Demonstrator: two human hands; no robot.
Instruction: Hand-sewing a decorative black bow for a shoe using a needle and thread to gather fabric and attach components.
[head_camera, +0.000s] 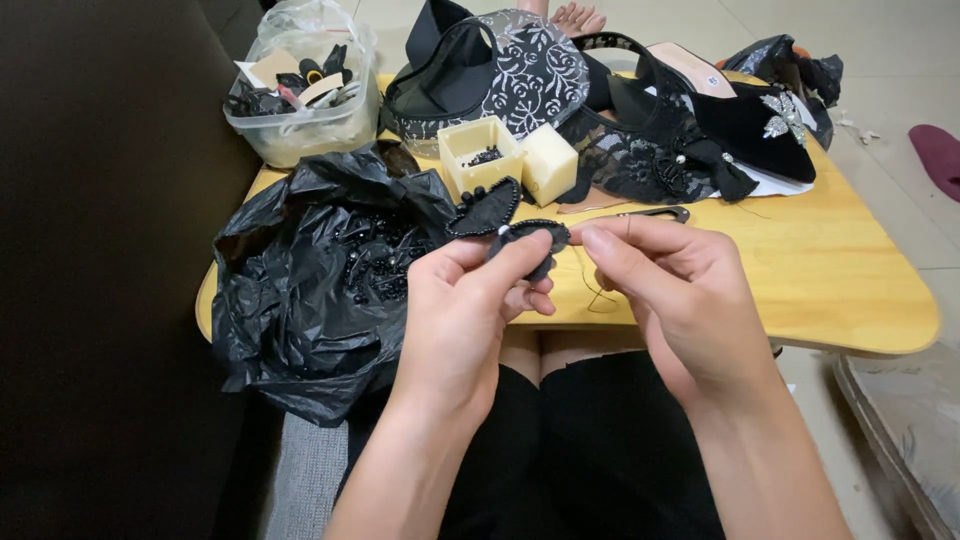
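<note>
- We note the left hand (470, 300) pinching a black beaded fabric ornament (505, 222) between thumb and fingers, held just above the near edge of the small yellow wooden table (830, 280).
- The ornament has two leaf-shaped lobes edged with small dark beads; one lobe stands up toward the table's middle, the other lies under the left thumb tip.
- The right hand (665, 290) is closed, thumb and forefinger pressed together just beside the ornament; a thin thread (590, 285) loops below them. We cannot tell whether a needle is gripped there.
- At the table's left edge sits a crumpled black plastic bag (300, 300), open, with dark beads visible inside.
- Toward the table's middle stand two cream-coloured boxes (505, 155), one open and holding small dark beads.
- At the far left corner, a clear plastic container (300, 100) with mixed black trims.
- Along the far edge, black lace pieces (640, 160) and a black shoe with a silver ornament (745, 120).
- A slim dark metal tool (655, 213) lies on the table just beyond the right hand.
</note>
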